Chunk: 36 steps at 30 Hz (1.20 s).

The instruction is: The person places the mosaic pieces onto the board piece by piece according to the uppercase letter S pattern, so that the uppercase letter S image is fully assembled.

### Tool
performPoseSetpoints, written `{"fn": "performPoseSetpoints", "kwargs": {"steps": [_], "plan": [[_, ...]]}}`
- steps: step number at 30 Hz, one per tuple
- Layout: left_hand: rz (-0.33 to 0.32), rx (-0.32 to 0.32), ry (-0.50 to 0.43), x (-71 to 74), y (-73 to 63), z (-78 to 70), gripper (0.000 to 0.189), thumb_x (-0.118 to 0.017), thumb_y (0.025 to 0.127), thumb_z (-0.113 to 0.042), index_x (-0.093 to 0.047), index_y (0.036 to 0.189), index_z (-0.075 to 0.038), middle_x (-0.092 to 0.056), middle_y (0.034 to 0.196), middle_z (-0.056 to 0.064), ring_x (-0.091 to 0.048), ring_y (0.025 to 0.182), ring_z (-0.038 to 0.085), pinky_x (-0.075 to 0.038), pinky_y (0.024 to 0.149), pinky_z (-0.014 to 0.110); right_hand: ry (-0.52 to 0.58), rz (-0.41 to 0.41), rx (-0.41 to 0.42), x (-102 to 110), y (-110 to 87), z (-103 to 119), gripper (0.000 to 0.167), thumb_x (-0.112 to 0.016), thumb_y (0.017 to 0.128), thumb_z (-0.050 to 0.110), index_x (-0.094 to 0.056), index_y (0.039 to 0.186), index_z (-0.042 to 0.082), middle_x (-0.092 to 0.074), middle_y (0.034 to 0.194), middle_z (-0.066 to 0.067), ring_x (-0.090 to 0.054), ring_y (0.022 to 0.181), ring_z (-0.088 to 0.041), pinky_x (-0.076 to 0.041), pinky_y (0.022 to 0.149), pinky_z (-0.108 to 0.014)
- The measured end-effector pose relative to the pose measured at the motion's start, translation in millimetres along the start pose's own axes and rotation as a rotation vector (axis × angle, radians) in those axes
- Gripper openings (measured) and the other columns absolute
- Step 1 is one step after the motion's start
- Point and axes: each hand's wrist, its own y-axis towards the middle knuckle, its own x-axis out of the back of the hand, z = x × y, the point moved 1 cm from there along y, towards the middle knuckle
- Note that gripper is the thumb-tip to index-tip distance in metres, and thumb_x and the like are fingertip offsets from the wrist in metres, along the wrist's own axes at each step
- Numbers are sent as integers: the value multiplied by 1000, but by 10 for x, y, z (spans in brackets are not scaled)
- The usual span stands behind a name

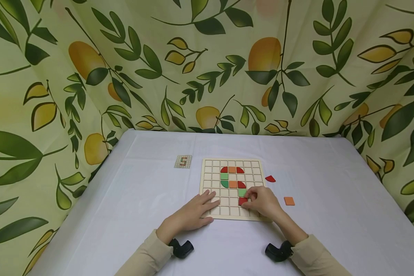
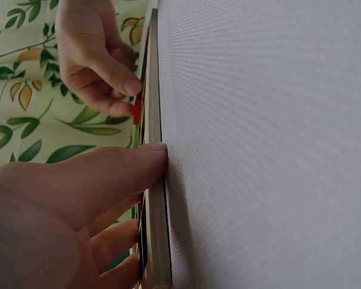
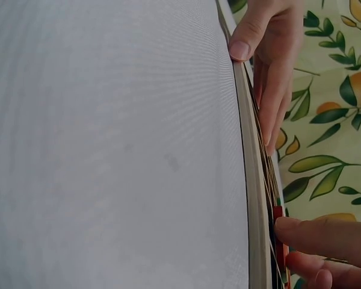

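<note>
A wooden grid board [image 1: 227, 212] lies on the table, with red, orange and green tiles set in an S-like curve. My right hand [image 1: 264, 201] pinches a red tile [image 1: 242, 201] at the lower end of that curve, just below a light green square [image 1: 242, 192]. The tile's exact shape is partly covered by the fingers. The left wrist view also shows this red tile [image 2: 136, 110] at the fingertips, tilted up from the board. My left hand [image 1: 189, 212] rests with spread fingers on the board's front left corner, its thumb against the near edge.
Right of the board lie a red quarter-round tile [image 1: 270, 179] and an orange square tile [image 1: 289, 201]. A small card [image 1: 183, 161] with a gridded S pattern is at the back left. White cloth covers the table [image 1: 141, 184]; a leaf-patterned curtain [image 1: 207, 76] hangs behind.
</note>
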Motion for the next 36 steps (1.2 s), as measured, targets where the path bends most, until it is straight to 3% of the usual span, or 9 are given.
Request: {"fn": "performPoseSetpoints", "kwargs": {"steps": [7, 18, 30, 36], "plan": [[-8, -8, -1, 8, 0, 2, 53, -58, 96, -28, -44, 146, -17, -30, 160, 8, -22, 152, 29, -26, 122, 50, 32, 67, 92, -16, 28, 5, 17, -80, 75, 7, -72, 89, 6, -43, 59, 2, -40, 58, -11, -27, 49, -17], [-6, -21, -9, 25, -11, -15, 53, -57, 96, -27, -43, 146, -15, -29, 160, 10, -22, 151, 30, -25, 122, 52, 46, 124, 152, -1, 72, -25, 14, -77, 76, 3, -73, 89, 5, -41, 58, 3, -38, 57, -11, -27, 49, -17], [-2, -18, 0, 9, -1, 2, 54, -57, 96, -28, -43, 146, -16, -30, 160, 9, -22, 151, 30, -26, 122, 51, 71, 122, 159, 52, 74, -77, 13, -79, 75, 6, -74, 87, 6, -44, 61, 2, -41, 61, -11, -30, 51, -18], [-4, -13, 4, 3, -4, -4, 54, -57, 96, -29, -43, 146, -18, -30, 160, 8, -23, 151, 29, -26, 122, 50, 72, 107, 203, 161, 65, -136, 12, -76, 76, 5, -72, 88, 3, -49, 63, 1, -41, 59, -7, -33, 52, -17]]}}
